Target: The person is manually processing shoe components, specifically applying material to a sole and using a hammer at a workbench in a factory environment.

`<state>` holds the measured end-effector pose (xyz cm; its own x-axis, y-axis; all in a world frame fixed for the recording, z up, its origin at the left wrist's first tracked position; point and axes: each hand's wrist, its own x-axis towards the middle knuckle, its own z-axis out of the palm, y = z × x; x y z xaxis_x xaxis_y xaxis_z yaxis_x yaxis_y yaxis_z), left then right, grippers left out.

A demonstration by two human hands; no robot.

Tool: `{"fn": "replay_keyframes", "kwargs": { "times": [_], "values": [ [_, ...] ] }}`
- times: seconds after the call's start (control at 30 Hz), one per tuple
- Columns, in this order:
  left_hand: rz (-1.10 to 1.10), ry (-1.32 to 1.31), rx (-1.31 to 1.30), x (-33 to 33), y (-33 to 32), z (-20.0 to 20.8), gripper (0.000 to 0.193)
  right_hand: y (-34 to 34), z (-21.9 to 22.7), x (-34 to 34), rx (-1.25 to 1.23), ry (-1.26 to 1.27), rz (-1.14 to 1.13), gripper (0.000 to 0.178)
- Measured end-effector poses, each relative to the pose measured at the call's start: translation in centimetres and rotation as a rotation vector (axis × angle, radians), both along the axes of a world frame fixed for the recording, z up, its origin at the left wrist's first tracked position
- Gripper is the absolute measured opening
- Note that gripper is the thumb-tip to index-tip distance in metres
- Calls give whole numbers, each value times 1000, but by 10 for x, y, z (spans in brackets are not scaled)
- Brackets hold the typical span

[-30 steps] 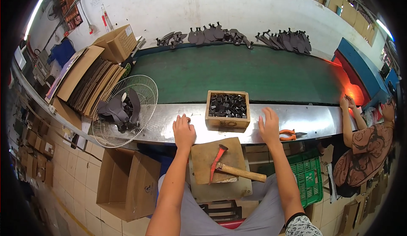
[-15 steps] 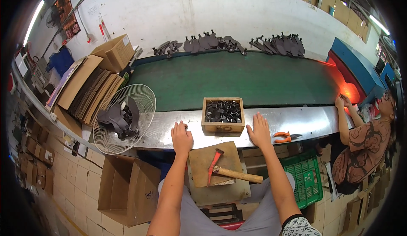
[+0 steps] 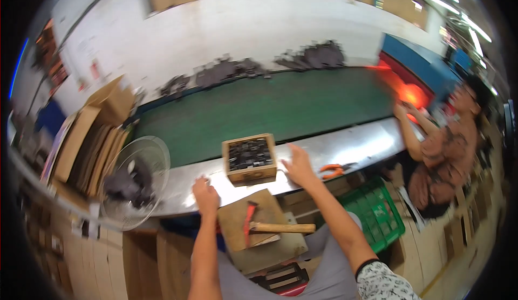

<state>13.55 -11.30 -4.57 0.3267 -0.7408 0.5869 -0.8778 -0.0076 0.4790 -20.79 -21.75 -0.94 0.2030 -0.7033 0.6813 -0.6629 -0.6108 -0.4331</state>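
Both hands (image 3: 205, 196) (image 3: 297, 165) flank wooden box (image 3: 249, 158) (hammer (image 3: 270, 226) nearby).

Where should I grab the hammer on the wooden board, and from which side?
Judging by its pose, take the hammer by its bare wooden handle, near the free right end. It lies flat, red head to the left, so come from above with the right hand, which is nearer that end.

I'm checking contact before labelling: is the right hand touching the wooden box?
Cannot tell: in the blurred head view the right hand sits beside the wooden box.

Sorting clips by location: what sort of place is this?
Probably a factory assembly line: a long green conveyor belt with dark cut pieces piled beside it, a hammer at hand, and a co-worker seated alongside.
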Motion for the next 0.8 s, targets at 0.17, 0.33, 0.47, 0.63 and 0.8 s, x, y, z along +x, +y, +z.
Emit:
{"fn": "replay_keyframes", "kwargs": {
  "times": [0.17, 0.33, 0.47, 0.63, 0.8],
  "values": [
    [0, -30, -8, 0, 2, 7, 28, -8, 1, 9, 28, 132, -181, 35],
    [29, -29, 60, -5, -3, 7, 27, 2, 8, 4, 36, 167, -237, 29],
    [72, -67, 54, 4, 6, 4, 27, 4, 30, 21, -130, -17, -117, 36],
    [25, -65, 32, -7, -5, 8, 28, 9, -6, 6, 125, 213, -246, 31],
    [45, -18, 66, -11, 1, 7, 30, 12, -8, 6, 92, 220, -228, 28]
  ]
}}
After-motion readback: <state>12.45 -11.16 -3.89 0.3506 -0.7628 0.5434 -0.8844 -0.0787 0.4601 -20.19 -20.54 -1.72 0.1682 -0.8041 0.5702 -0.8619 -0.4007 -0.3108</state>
